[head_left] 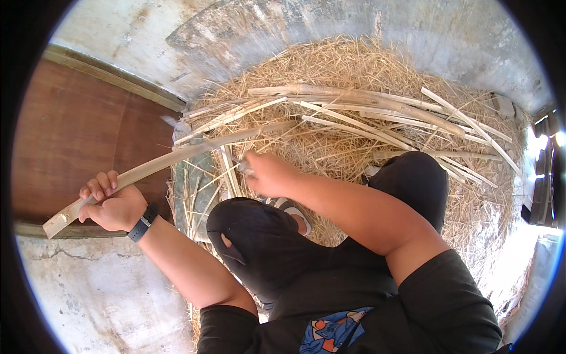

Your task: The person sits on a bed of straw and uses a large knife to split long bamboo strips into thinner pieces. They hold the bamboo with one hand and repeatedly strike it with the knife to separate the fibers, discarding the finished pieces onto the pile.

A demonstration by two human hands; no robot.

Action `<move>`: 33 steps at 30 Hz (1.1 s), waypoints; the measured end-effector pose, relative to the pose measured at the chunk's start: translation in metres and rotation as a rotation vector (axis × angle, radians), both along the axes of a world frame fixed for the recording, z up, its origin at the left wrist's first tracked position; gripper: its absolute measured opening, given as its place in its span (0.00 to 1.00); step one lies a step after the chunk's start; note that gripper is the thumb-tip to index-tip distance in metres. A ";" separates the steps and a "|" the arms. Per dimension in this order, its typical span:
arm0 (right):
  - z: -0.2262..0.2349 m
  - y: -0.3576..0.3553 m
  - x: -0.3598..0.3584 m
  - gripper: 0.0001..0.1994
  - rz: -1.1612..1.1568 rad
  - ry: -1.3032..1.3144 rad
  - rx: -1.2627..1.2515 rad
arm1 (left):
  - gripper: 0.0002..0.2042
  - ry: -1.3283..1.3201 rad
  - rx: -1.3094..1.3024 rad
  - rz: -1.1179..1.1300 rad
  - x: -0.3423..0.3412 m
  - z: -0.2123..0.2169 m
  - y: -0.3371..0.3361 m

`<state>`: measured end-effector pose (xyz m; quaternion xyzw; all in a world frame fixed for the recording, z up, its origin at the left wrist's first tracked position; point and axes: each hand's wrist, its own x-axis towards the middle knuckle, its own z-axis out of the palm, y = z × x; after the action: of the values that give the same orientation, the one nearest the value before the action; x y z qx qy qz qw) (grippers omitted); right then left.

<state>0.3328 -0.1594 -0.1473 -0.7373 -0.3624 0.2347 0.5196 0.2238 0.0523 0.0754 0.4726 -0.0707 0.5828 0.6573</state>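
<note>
A long, split bamboo strip (pixel 171 157) slants up from the far left toward the middle of the straw. My left hand (pixel 115 203), with a dark watch on the wrist, has its fingers wrapped round the strip near its lower left end. My right hand (pixel 271 174) is closed in front of my knees, just below the strip's middle. A small greyish thing pokes out of that fist, blurred and mostly covered, so its kind does not show. Right beside the fist, pale split sticks (pixel 229 171) stand out of the straw.
Several bamboo poles and split strips (pixel 377 105) lie across a heap of straw (pixel 348 62) against the stained wall (pixel 424 35). At left is a brown wooden panel (pixel 88 135) in a frame. A sandalled foot (pixel 289 207) rests on the straw between my knees.
</note>
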 end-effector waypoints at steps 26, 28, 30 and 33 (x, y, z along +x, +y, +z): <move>-0.015 -0.014 0.015 0.18 -0.019 -0.020 -0.185 | 0.28 0.081 -0.027 0.290 0.013 -0.010 -0.032; 0.014 -0.011 0.002 0.18 0.049 -0.033 -0.085 | 0.28 0.071 -0.031 0.287 0.015 -0.008 -0.036; 0.021 -0.008 -0.003 0.18 0.059 -0.152 -0.003 | 0.28 0.053 -0.001 0.231 0.014 -0.005 -0.037; -0.046 -0.009 0.008 0.19 -0.058 -0.189 0.068 | 0.26 -0.020 0.046 0.192 0.007 0.013 -0.052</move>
<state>0.3405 -0.1682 -0.1932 -0.7481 -0.3962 0.1367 0.5145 0.2307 0.0005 0.0880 0.4864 -0.0451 0.6459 0.5867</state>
